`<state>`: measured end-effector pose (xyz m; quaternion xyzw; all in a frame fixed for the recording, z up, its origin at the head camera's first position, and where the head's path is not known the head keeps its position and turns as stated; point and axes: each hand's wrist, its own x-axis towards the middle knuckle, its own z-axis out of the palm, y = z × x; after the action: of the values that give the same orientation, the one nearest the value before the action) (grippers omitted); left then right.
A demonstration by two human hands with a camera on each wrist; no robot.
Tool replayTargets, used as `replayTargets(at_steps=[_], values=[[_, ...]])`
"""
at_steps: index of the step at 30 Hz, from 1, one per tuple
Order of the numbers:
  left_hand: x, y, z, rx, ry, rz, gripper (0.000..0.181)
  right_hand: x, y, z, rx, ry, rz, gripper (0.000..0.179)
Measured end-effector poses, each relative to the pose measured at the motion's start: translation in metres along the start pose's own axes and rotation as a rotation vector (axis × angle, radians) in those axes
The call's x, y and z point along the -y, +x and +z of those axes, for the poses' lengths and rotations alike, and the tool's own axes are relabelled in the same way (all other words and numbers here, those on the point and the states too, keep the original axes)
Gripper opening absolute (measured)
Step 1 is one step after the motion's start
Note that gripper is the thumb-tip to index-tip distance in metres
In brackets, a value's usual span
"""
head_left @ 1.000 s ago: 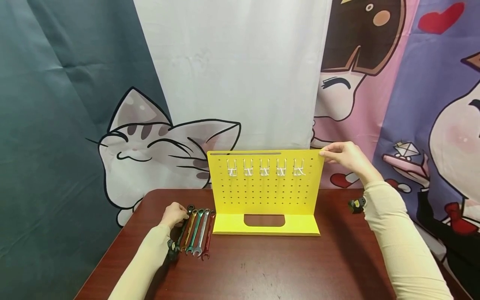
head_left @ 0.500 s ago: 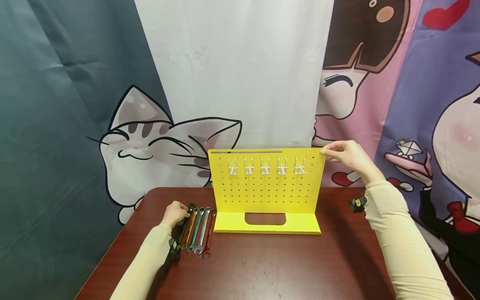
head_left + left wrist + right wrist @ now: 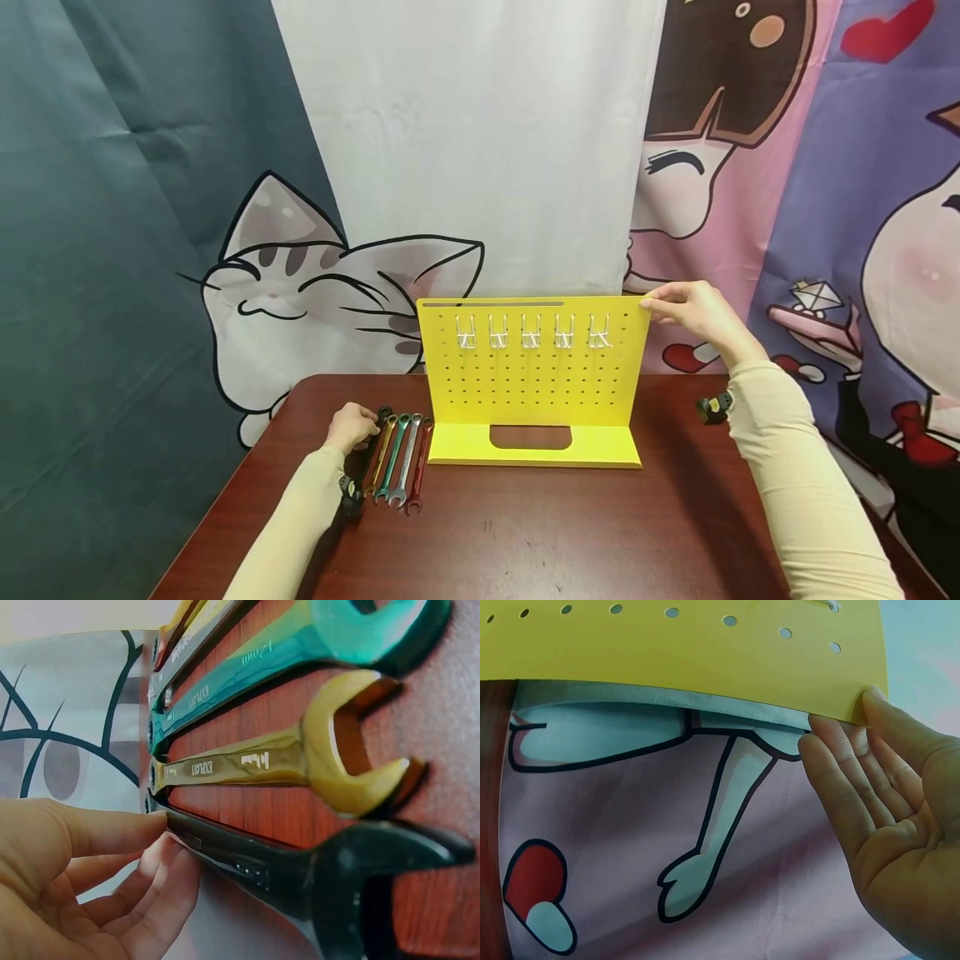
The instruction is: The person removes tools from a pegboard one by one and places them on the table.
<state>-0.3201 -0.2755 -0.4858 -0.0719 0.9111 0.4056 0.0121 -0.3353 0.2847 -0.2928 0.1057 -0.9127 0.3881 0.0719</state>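
Observation:
My left hand (image 3: 351,427) pinches a black combination wrench (image 3: 255,859) near its ring end, thumb on one side and fingers on the other. This wrench is leftmost in a row; in the head view the hand and wrist hide most of it. Beside it lie a gold wrench (image 3: 240,761), a green wrench (image 3: 393,458), a silver wrench (image 3: 407,461) and a red wrench (image 3: 420,464), open ends toward me. My right hand (image 3: 693,315) pinches the upper right corner of a yellow pegboard (image 3: 532,383), thumb in front and fingers behind.
Several white wire hooks (image 3: 531,333) are fixed in a row near the pegboard's top. Its base, with a cut-out, stands on the dark red-brown table (image 3: 517,533), just right of the wrenches. A printed cartoon curtain (image 3: 480,150) hangs behind the table.
Both hands keep their places on the wrench and the pegboard. Less of the black wrench shows beside the left hand in the head view. The head view has shifted slightly.

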Motion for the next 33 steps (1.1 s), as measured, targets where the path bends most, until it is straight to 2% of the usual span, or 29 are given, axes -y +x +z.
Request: replayTargets(at_steps=[5,10,12,16,19,22,25,27,30,33], values=[[0.0,0.0,0.0,0.0,-0.014,0.001,0.026,0.0,0.002,0.001,0.0,-0.011,0.003,0.051],[-0.003,-0.003,-0.005,0.037,-0.029,0.004,0.029,0.0,0.001,0.004,-0.024,-0.018,0.0,0.049],[-0.006,-0.004,-0.009,0.044,-0.016,0.037,0.031,0.001,0.0,0.005,-0.039,-0.017,-0.003,0.048],[-0.019,-0.003,-0.025,0.004,0.088,0.169,0.035,0.0,0.0,0.006,-0.059,-0.024,-0.01,0.048],[-0.037,-0.001,-0.041,-0.064,0.162,0.262,0.038,0.0,-0.001,0.005,-0.065,-0.034,-0.019,0.051],[-0.059,-0.003,-0.057,-0.16,0.177,0.341,0.037,0.001,-0.003,0.005,-0.084,-0.04,-0.037,0.055],[-0.08,-0.009,-0.07,-0.266,0.165,0.43,0.037,0.004,-0.009,0.005,-0.138,-0.048,-0.062,0.057],[-0.092,-0.014,-0.076,-0.345,0.159,0.509,0.037,0.007,-0.016,0.005,-0.204,-0.049,-0.08,0.057],[-0.109,-0.025,-0.081,-0.504,0.185,0.654,0.039,0.012,-0.029,0.008,-0.358,-0.067,-0.14,0.053],[-0.123,-0.036,-0.08,-0.633,0.218,0.788,0.042,0.014,-0.041,0.015,-0.536,-0.084,-0.27,0.047]])
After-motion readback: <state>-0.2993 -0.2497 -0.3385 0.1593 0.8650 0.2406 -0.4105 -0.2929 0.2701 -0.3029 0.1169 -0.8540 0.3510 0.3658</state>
